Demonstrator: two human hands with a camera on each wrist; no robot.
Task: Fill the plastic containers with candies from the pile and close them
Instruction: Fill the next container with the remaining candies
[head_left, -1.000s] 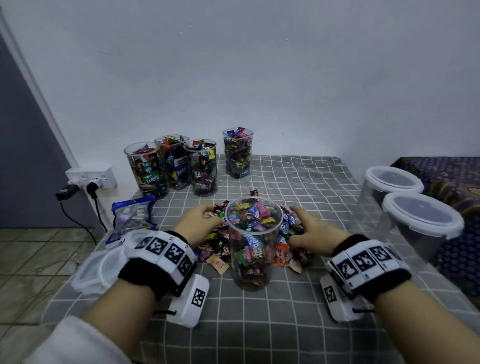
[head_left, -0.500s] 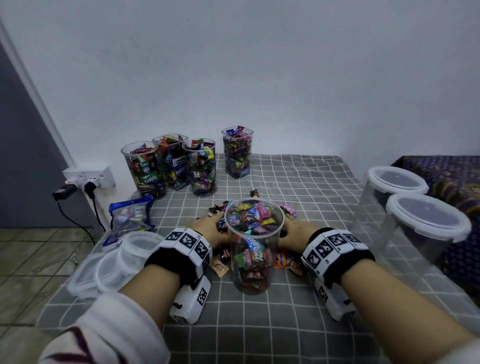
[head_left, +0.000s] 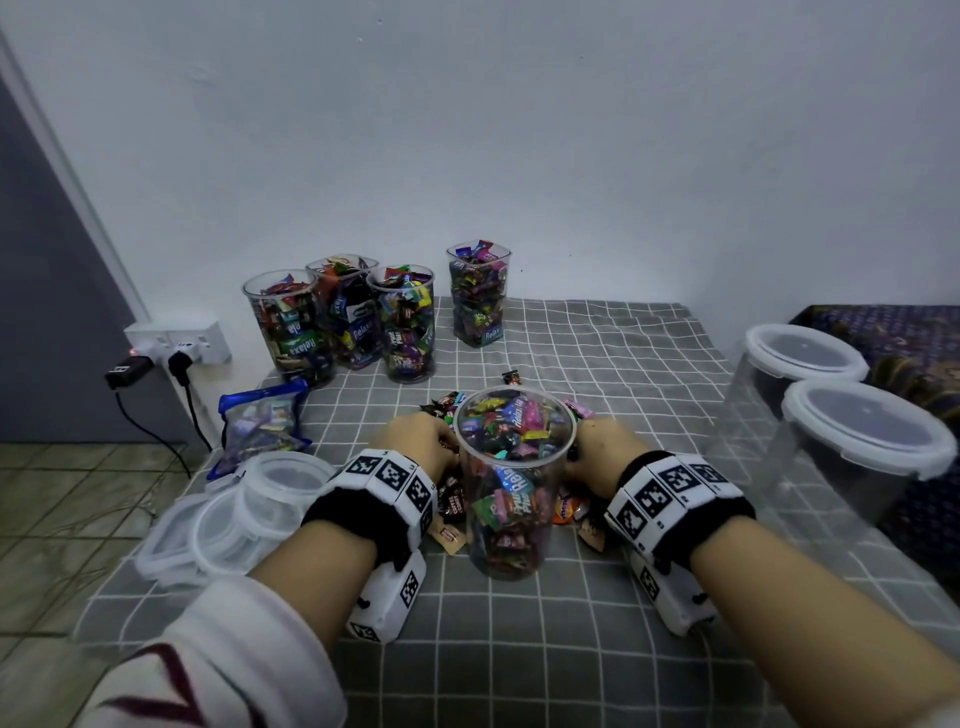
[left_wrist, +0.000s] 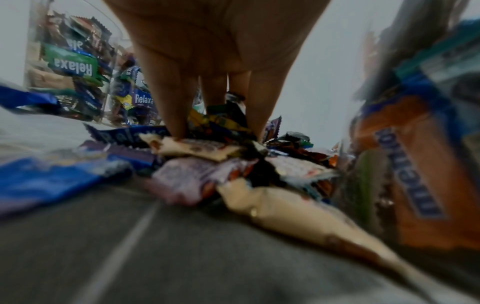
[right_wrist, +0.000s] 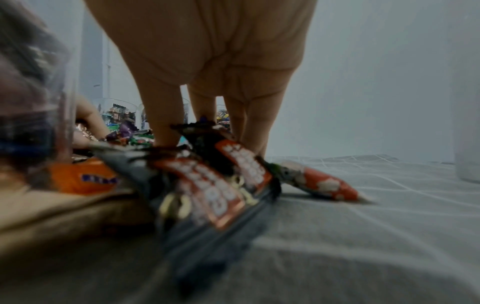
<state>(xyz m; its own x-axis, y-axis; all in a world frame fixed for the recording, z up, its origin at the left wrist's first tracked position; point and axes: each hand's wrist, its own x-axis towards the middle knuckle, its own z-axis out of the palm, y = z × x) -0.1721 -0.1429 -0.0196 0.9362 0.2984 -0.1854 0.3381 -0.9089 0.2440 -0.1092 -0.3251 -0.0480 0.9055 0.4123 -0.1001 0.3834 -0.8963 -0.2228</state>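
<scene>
A round clear container (head_left: 511, 483), brimful of wrapped candies, stands lidless on the checked bench (head_left: 597, 649). Behind it lies the candy pile (left_wrist: 233, 164). Left hand (head_left: 418, 441) and right hand (head_left: 605, 457) dig in, fingers (right_wrist: 161, 123) extended, slightly apart.

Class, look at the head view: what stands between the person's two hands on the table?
A clear container brimming with candies stands between the left hand and right hand, seen in the head view.

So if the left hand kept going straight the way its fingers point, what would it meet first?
The candy pile: the left hand already has its fingertips in it. Beyond it probably the filled containers by the wall.
</scene>
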